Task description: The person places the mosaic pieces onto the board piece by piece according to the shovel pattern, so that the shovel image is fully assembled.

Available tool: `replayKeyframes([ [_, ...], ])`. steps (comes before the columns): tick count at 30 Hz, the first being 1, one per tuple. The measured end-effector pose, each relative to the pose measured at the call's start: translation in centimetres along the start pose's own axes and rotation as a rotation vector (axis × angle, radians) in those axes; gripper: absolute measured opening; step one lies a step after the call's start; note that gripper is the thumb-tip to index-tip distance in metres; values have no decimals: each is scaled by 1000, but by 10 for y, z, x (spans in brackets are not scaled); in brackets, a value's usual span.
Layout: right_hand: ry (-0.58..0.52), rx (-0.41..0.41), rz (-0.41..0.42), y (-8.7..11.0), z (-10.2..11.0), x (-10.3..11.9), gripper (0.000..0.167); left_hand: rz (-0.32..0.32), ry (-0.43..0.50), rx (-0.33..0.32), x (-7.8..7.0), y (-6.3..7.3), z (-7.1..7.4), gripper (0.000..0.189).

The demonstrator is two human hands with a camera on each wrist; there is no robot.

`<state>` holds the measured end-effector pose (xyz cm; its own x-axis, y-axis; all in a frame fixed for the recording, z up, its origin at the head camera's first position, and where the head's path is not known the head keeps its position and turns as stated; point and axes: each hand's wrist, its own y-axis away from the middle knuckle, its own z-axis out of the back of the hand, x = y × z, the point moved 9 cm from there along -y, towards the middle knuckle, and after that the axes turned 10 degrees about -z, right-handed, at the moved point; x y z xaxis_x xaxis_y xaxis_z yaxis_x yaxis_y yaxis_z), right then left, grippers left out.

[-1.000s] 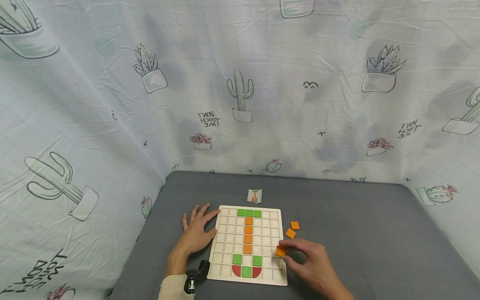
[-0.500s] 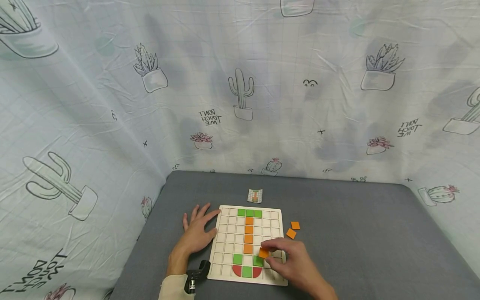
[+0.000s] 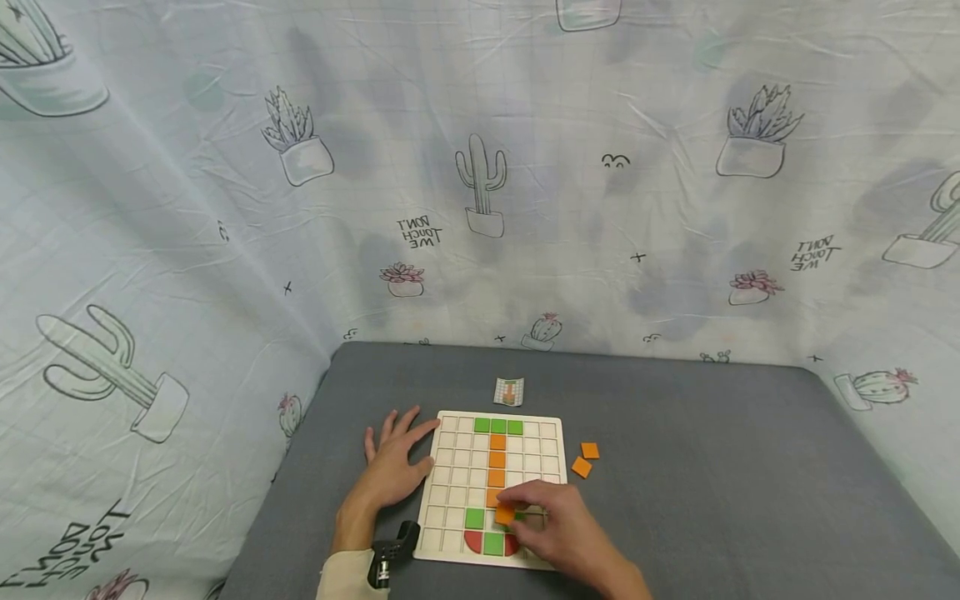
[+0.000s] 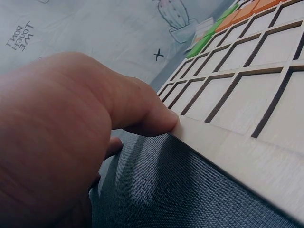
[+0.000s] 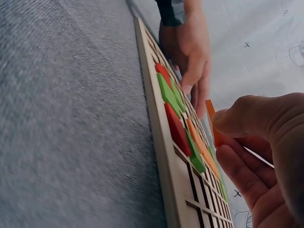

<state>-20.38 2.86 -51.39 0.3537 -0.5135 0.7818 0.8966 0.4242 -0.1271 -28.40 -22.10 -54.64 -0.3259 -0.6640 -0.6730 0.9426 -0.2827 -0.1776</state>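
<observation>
A pale wooden grid board (image 3: 450,533) lies on the grey table with green, orange and red tiles set in its cells. My right hand (image 3: 558,525) pinches an orange square tile (image 3: 505,514) above the lower middle cells, close to the gap between two green tiles. In the right wrist view that orange tile (image 5: 212,122) is tilted on edge between thumb and fingers, apart from the board. My left hand (image 3: 393,471) rests at the board's left edge with fingers spread; in the left wrist view its thumb (image 4: 156,116) touches the rim.
Two loose orange tiles, one nearer (image 3: 581,467) and one farther (image 3: 590,451), lie right of the board. A small printed pattern card (image 3: 509,392) lies behind it. A patterned cloth (image 3: 570,208) hangs behind the grey table (image 3: 712,467).
My right hand has moved left across the board, carrying the orange tile from the right edge to the middle column. The left hand stays where it was.
</observation>
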Motion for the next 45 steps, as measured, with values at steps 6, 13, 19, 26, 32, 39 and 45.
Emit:
replayKeyframes([
  [6, 39, 52, 17, -3, -11, 4, 35, 14, -2, 7, 3, 1, -2, 62],
  [13, 131, 92, -2, -8, -19, 7, 33, 18, -1, 6, 3, 0, -2, 62],
  [19, 184, 102, 11, -10, -21, 12, 32, 13, -6, 2, 1, -1, 0, 61],
  [26, 197, 117, 4, -11, -24, 15, 33, 10, -3, 4, 0, 1, 2, 61],
  [32, 211, 115, 9, -12, -26, 15, 34, 13, -9, 5, 0, 1, 2, 61],
  [39, 225, 103, 1, -11, -27, 12, 33, 6, -7, 6, 0, 1, 2, 61],
  [45, 213, 58, 55, -9, -24, 16, 32, 6, -10, 7, 0, 1, 2, 61],
])
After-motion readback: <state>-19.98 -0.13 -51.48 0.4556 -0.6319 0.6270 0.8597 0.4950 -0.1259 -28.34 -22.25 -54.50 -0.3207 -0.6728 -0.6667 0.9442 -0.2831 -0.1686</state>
